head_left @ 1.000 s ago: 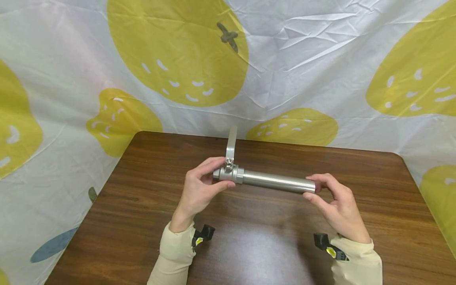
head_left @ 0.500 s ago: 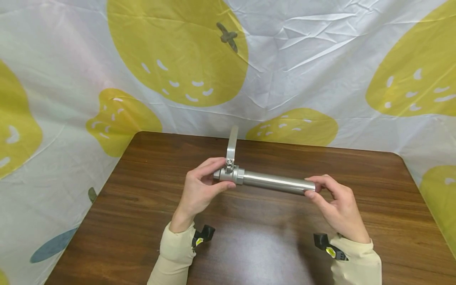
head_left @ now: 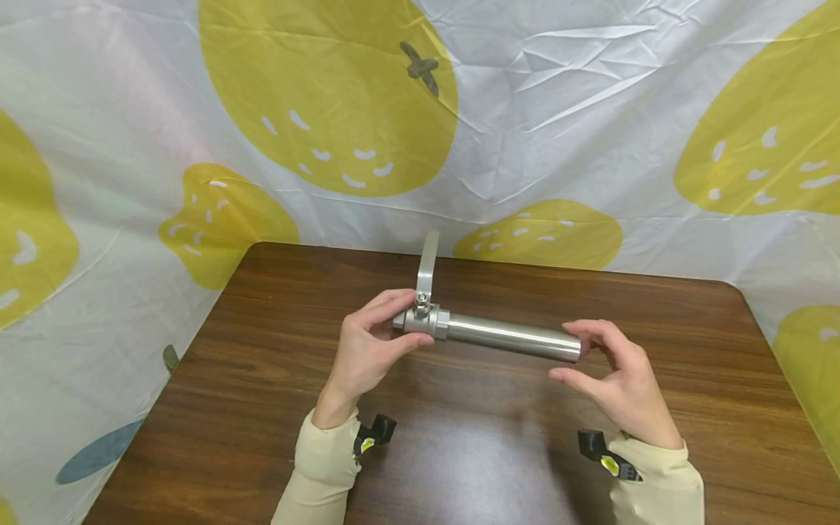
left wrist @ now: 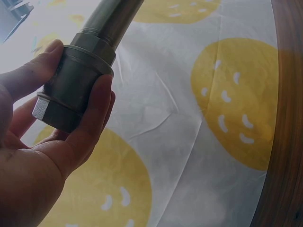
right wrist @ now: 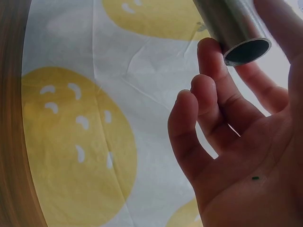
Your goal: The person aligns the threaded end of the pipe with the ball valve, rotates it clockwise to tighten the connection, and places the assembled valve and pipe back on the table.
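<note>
In the head view my left hand grips a silver ball valve between thumb and fingers, holding it above the table. Its long flat lever handle points away from me. A smooth steel pipe joins the valve's right side and slants slightly down to the right. My right hand is around the pipe's free end, its thumb apart from the metal and its fingers behind the end. In the right wrist view a fingertip touches the pipe's open end. The left wrist view shows the valve's hex end within my left hand.
A dark wood table lies below both hands. White cloth with yellow fruit prints hangs behind and at both sides of the table. Black wrist cameras sit on both cream sleeves.
My right thumb has come off the pipe and moved down and left of it, widening that hand. The left hand, valve and pipe have stayed almost still.
</note>
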A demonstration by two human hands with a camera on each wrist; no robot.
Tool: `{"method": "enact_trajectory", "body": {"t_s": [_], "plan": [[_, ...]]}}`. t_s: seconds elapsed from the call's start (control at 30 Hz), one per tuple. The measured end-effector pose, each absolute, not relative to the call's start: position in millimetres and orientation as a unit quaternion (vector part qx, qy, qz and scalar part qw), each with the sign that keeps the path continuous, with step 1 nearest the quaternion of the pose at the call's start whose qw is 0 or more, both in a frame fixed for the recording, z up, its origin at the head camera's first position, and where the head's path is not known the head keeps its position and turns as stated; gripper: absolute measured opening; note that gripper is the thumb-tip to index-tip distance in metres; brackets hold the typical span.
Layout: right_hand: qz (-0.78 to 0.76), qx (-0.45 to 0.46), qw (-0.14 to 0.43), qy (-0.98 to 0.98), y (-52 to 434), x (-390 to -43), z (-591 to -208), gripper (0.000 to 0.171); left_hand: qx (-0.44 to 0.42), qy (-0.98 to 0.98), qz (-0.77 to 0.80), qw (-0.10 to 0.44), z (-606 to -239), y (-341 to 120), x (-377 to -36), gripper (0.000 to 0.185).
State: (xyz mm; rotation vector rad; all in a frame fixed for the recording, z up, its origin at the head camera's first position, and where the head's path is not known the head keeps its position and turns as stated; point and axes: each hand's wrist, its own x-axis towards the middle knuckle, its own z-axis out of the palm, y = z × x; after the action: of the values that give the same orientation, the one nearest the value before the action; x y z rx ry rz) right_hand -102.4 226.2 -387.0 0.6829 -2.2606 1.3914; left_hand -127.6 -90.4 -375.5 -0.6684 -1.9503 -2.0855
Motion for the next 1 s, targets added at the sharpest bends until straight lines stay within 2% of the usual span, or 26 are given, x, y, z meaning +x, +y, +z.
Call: {"method": "enact_trajectory", "body": {"t_s": [0.07, 0.3, 0.47, 0.67, 1.0], "plan": [[0.498, 0.251, 0.205, -0.804, 225.2, -102.5, -387.4, 0.067, -0.226, -0.662, -0.707, 0.104, -375.3, -90.7, -127.5, 0.058], [0.509, 0.271, 0.225, -0.785, 224.4, -103.8, -389.8, 0.056, -0.226, -0.666, -0.703, 0.106, -375.1, -91.6, -127.8, 0.057], [0.511, 0.272, 0.227, -0.783, 225.1, -105.5, -392.6, 0.057, -0.228, -0.664, -0.704, 0.107, -375.0, -92.1, -127.9, 0.059], [0.512, 0.274, 0.239, -0.778, 225.9, -108.2, -395.3, 0.044, -0.229, -0.664, -0.703, 0.109, -375.9, -92.5, -129.2, 0.060], [0.497, 0.272, 0.255, -0.783, 224.7, -108.0, -393.0, 0.045, -0.218, -0.666, -0.707, 0.098, -374.3, -92.7, -127.8, 0.058]]}}
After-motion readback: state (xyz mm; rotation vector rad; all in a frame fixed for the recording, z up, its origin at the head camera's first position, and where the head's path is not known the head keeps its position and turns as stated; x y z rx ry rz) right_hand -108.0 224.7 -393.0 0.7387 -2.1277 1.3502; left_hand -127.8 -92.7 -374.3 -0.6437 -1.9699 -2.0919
